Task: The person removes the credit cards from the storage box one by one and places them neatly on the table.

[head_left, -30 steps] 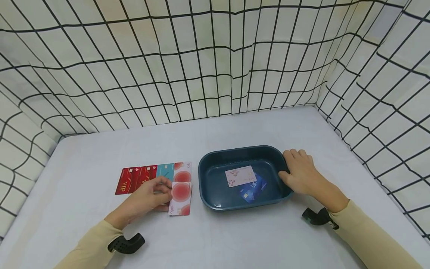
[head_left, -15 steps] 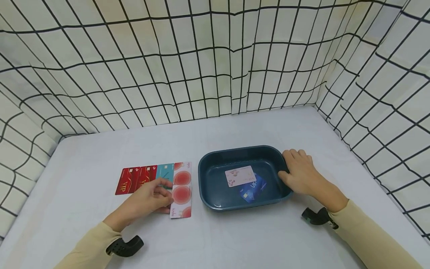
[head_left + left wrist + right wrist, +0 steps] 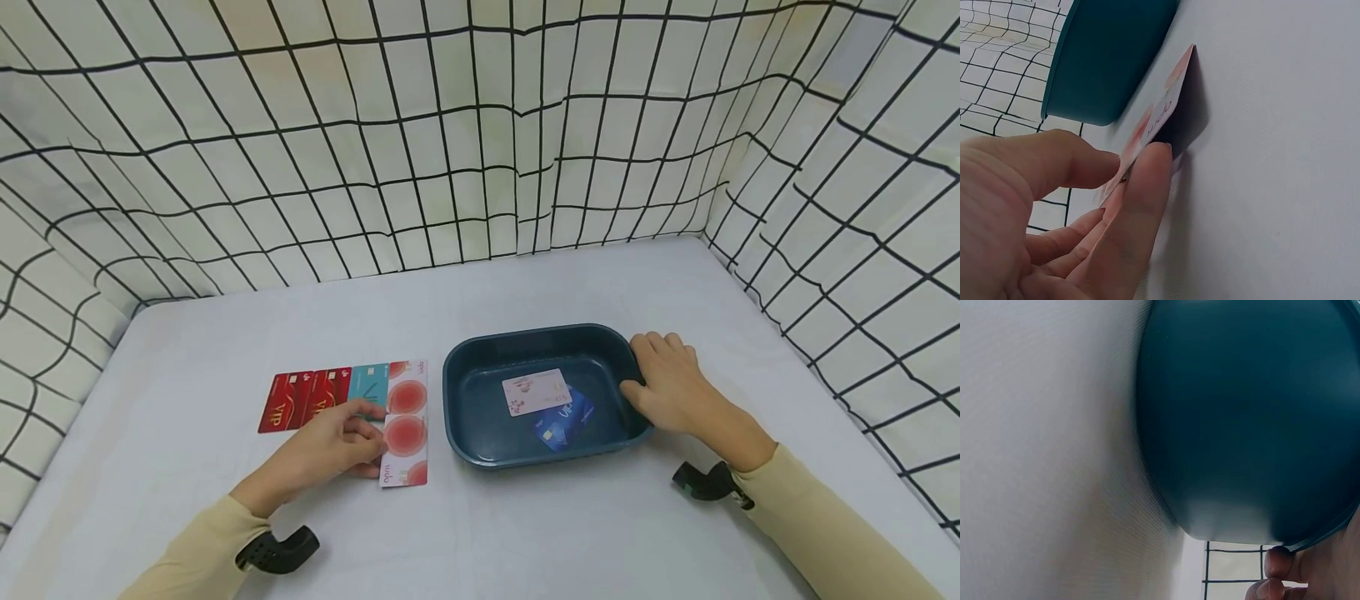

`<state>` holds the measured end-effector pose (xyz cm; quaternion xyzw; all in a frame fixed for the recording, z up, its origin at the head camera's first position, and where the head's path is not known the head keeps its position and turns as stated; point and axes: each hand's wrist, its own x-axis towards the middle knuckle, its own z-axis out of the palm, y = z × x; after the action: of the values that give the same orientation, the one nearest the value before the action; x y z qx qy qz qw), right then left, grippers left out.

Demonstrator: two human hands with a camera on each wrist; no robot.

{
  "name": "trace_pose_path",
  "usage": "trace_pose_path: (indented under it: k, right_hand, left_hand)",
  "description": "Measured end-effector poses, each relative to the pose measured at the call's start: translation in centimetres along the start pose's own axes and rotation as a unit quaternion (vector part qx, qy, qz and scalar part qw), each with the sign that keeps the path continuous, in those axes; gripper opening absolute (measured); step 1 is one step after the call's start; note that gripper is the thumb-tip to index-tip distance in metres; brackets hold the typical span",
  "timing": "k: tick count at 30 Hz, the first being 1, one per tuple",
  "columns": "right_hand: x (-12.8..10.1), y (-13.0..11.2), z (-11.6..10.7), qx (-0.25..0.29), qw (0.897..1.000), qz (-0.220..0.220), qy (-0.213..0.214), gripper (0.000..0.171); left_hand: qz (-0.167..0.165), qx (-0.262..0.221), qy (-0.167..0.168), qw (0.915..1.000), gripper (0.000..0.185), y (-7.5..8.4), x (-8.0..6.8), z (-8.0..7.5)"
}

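Between thumb and fingers my left hand (image 3: 318,450) pinches a white card with coral circles (image 3: 405,457). In the left wrist view that card (image 3: 1163,115) is tilted, with a shadow under its near edge. Just beyond it lies a matching card (image 3: 408,393); the held card's far edge meets or overlaps it. Leftward in the same row are a teal card (image 3: 367,380), partly behind my fingers, and two red VIP cards (image 3: 285,402). My right hand (image 3: 667,379) grips the right rim of a dark blue-green tray (image 3: 467,408), thumb inside.
Inside the tray a pale pink card (image 3: 537,392) partly overlaps a blue card (image 3: 565,422). Black wire mesh (image 3: 480,137) backed with white sheeting bounds the white table (image 3: 510,533) at the back and sides. A black device (image 3: 279,551) sits at the left wrist.
My left hand has shifted the held card slightly toward me and to the right, straightening it below the matching card. My right hand and the tray stay in place.
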<state>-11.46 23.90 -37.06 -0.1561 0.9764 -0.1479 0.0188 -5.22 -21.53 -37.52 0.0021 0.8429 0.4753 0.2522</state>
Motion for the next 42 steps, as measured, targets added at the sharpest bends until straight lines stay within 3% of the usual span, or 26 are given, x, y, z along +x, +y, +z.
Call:
trace_pose_path:
  k: [22,27,34,42]
  right_hand:
    - [0.0,0.0,0.0,0.000,1.000,-0.003,0.003,0.033]
    - [0.1,0.1,0.0,-0.001,1.000,-0.005,0.005,0.032]
    - [0.0,0.3,0.1,-0.002,1.000,-0.005,0.007,0.032]
    - [0.1,0.4,0.1,0.001,1.000,-0.004,0.004,0.033]
  left_hand:
    - [0.014,0.020,0.001,0.9997,0.052,0.2,-0.3,-0.2]
    - [0.039,0.053,0.010,0.9978,0.051,0.5,-0.2,-0.3]
    - [0.084,0.121,0.052,0.9878,0.043,2.0,0.0,-0.8]
    - [0.107,0.138,0.061,0.9827,0.036,3.5,0.5,-1.3]
